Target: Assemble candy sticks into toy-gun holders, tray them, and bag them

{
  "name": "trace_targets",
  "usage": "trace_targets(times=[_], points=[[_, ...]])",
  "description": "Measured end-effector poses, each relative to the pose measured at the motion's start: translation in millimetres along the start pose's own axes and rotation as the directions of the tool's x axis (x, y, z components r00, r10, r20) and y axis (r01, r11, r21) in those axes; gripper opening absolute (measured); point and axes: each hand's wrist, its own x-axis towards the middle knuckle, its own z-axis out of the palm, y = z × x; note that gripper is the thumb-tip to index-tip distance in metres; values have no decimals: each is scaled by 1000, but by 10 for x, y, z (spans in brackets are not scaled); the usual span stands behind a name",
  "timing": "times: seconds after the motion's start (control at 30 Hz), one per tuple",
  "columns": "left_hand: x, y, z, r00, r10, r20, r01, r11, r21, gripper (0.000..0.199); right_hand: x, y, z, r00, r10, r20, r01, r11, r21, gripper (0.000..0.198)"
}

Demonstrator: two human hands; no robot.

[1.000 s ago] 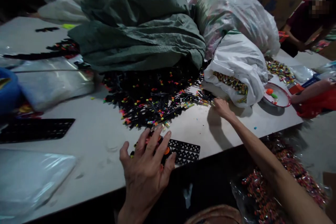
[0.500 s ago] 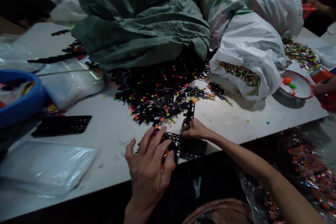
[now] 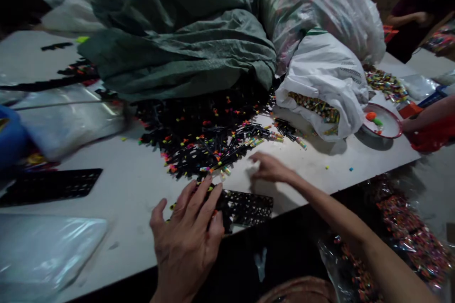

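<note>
My left hand (image 3: 190, 232) lies palm down with its fingers spread, resting over black pieces with yellow and orange bits that it mostly covers. A black perforated plastic strip (image 3: 250, 207) sticks out to the right from beneath it, along the table edge. Above that strip hovers my right hand (image 3: 272, 169), slightly blurred, its fingers stretched to the left with nothing visible in them. Beyond both hands spreads a heap of black plastic pieces (image 3: 199, 147) with small coloured tips.
A dark green sack (image 3: 185, 52) and a white bag (image 3: 323, 75) of colourful pieces stand behind the heap. Left are clear plastic bags (image 3: 53, 241) and another black perforated strip (image 3: 71, 184). A red-rimmed bowl (image 3: 396, 133) sits right; another person (image 3: 408, 9) stands beyond.
My right hand has let go of the upright black piece it gripped and has lifted off the strip. My left hand stays over its pieces; the whole view has shifted.
</note>
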Motion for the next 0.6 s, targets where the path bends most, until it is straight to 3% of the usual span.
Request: trace_targets(times=[0.03, 0.1, 0.17, 0.2, 0.27, 0.33, 0.37, 0.43, 0.5, 0.6], points=[[2, -16, 6, 1000, -5, -20, 5, 1000, -8, 47, -75, 226, -214, 974, 189, -122, -202, 975, -97, 38], [12, -18, 29, 999, -8, -43, 7, 1000, -17, 46, -231, 660, -595, 835, 498, -233, -547, 798, -254, 26], [28, 16, 55, 1000, -2, -29, 2, 1000, -14, 45, -353, 976, -806, 802, 552, -229, -597, 739, -311, 20], [35, 39, 65, 1000, 0, -23, 0, 1000, -11, 44, -395, 1065, -827, 807, 554, -205, -591, 752, -294, 17], [40, 75, 72, 1000, -3, -15, 2, 1000, -8, 43, -447, 1093, -714, 833, 542, -111, -552, 824, -128, 14], [32, 91, 66, 1000, -6, -20, 6, 1000, -11, 42, -473, 936, -463, 869, 490, 73, -494, 846, 199, 12], [26, 91, 59, 1000, -7, -23, 7, 1000, -13, 42, -480, 805, -318, 889, 420, 185, -458, 804, 379, 11], [15, 87, 47, 1000, -8, -19, 8, 1000, -16, 41, -480, 484, -43, 911, 210, 355, -402, 642, 653, 11], [14, 83, 42, 1000, -9, -11, 9, 1000, -19, 41, -465, 153, 172, 929, 72, 362, -342, 537, 771, 12], [21, 91, 47, 1000, -13, -3, 13, 1000, -24, 41, -446, -229, 386, 977, 7, 214, -175, 602, 779, 13]])
